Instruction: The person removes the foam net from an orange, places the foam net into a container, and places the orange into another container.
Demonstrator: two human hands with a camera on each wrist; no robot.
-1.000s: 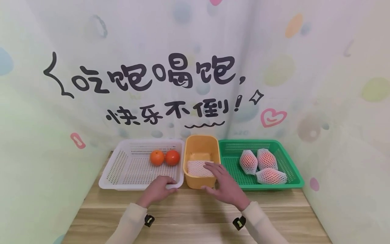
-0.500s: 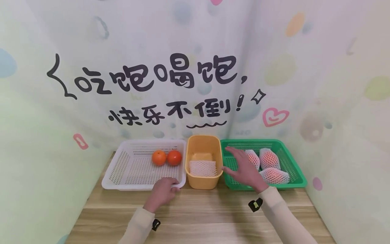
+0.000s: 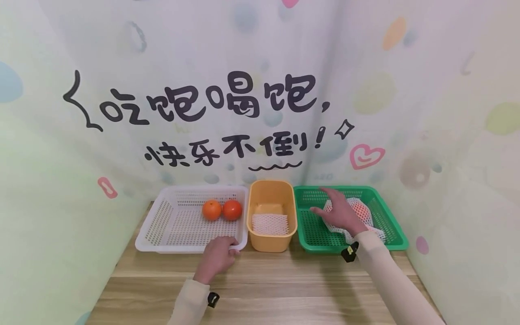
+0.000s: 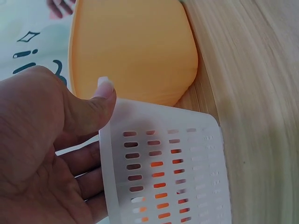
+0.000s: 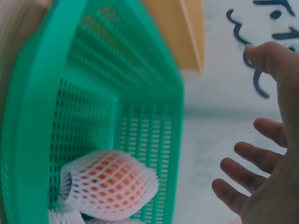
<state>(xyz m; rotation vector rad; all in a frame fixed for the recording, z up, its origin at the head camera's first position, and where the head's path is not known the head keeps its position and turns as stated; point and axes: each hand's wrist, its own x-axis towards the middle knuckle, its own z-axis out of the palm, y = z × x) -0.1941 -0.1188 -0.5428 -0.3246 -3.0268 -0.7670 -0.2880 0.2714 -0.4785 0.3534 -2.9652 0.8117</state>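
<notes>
My left hand [image 3: 217, 258] holds the front right corner rim of a white slotted basket [image 3: 152, 241]. In the left wrist view its thumb lies at the rim and the fingers go behind the wall [image 4: 187, 163]. Inside that basket an orange [image 3: 211, 210] and a tomato [image 3: 232, 210] sit side by side. Above the green basket [image 3: 314, 243] hovers my right hand [image 3: 342, 212], fingers spread and holding nothing. Under it lie a few round reddish fruits in white foam nets, one netted fruit [image 5: 112, 184] plain in the right wrist view; the hand partly hides them in the head view.
Between the two baskets stands a yellow bin [image 3: 270, 243] with a folded white foam net [image 3: 270, 224] in it. All three containers stand on a wooden table [image 3: 268, 289] near a printed wall [image 3: 195, 49].
My right hand has moved right, from the yellow bin's edge to over the netted fruits in the green basket. The left hand stays at the white basket's corner; the view has shifted slightly.
</notes>
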